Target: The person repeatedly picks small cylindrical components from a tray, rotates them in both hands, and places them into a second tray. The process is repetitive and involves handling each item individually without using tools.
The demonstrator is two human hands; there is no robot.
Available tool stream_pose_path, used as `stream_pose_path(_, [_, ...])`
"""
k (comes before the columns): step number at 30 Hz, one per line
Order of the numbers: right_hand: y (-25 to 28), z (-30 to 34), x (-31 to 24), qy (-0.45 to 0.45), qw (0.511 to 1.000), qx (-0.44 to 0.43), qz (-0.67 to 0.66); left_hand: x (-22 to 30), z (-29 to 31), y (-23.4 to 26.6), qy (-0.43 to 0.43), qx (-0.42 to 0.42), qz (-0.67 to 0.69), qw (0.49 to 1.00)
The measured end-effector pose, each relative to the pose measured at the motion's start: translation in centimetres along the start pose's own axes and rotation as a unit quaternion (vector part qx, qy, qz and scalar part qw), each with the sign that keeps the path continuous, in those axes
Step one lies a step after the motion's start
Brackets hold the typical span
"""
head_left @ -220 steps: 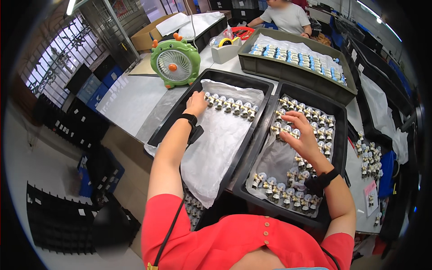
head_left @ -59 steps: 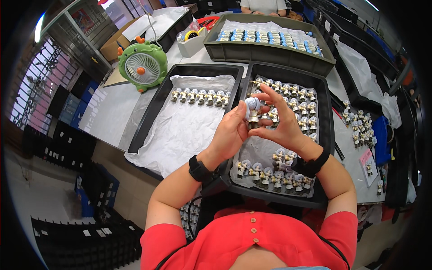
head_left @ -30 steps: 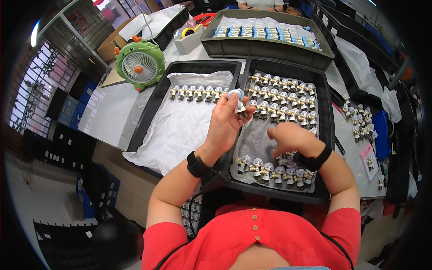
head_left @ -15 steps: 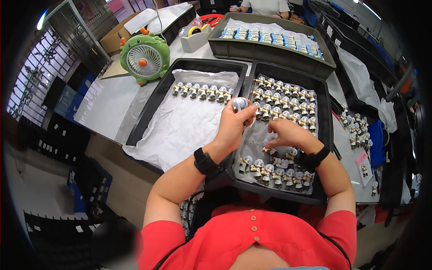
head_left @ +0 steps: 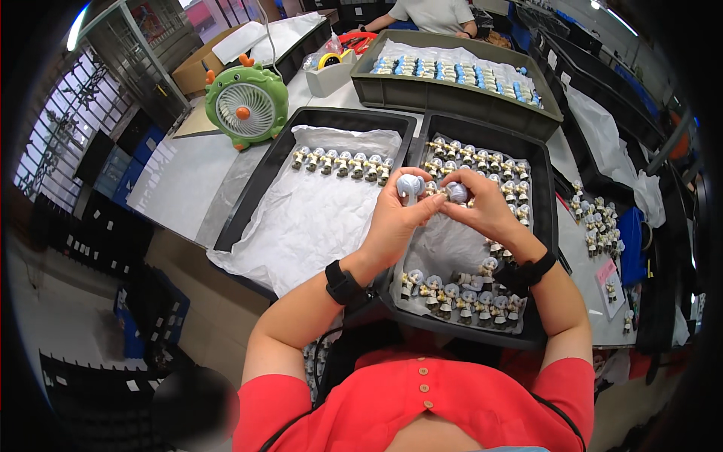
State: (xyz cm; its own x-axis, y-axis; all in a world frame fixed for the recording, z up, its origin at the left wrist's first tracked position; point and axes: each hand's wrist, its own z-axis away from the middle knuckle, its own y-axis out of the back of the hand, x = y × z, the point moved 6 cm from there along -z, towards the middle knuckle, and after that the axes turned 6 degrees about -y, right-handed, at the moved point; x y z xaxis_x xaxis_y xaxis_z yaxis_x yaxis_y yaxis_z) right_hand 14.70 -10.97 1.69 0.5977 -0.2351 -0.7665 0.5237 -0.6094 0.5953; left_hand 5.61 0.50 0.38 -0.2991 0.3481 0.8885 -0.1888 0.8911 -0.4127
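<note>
Above the seam between two black trays, my hands meet. A small figurine with a pale grey-blue head [head_left: 409, 186] is gripped in my left hand [head_left: 388, 222]. My right hand [head_left: 491, 215] pinches a second figurine with a lavender-grey head [head_left: 456, 193], its body mostly hidden by fingers. Beneath my right hand lies the right tray [head_left: 552, 233], with rows of pale-haired figurines [head_left: 489, 160] at the far side and a looser group [head_left: 466, 301] at the near side. One row of similar figurines [head_left: 344, 163] lies on white paper [head_left: 316, 226] in the left tray [head_left: 235, 207].
A green fan [head_left: 245, 105] stands beyond the left tray. An olive bin [head_left: 452, 98] with blue-and-white pieces sits at the back, near another person [head_left: 437, 11]. More figurines [head_left: 600, 222] cluster at right, beside a blue object [head_left: 635, 241] and a pink-and-white card [head_left: 608, 279].
My right hand has lifted a figurine from the right tray's near part and brought it up beside the one in my left hand. The view has shifted slightly.
</note>
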Motion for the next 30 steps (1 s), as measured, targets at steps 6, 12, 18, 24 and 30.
stream_pose_path(6, [0.4,0.5,-1.0,0.040,0.983,0.013,-0.178,-0.4,0.0,0.0,-0.017,0.008,0.010,1.000])
stream_pose_path(12, [-0.2,0.3,0.2,0.014,0.939,-0.041,-0.340,-0.3,0.0,-0.3,0.006,0.002,0.034,0.999])
stream_pose_path(18, [-1.1,0.1,1.1,-0.034,0.883,-0.104,-0.456,0.8,0.2,-0.6,-0.074,-0.019,-0.077,0.994])
stream_pose_path(24, [-1.8,0.2,1.0,-0.052,0.850,-0.114,-0.512,1.6,0.5,-1.0,-0.126,-0.025,-0.133,0.983])
stream_pose_path(30, [-1.9,0.4,1.2,-0.052,0.854,-0.118,-0.504,1.5,0.5,-1.0,-0.135,-0.038,-0.143,0.980])
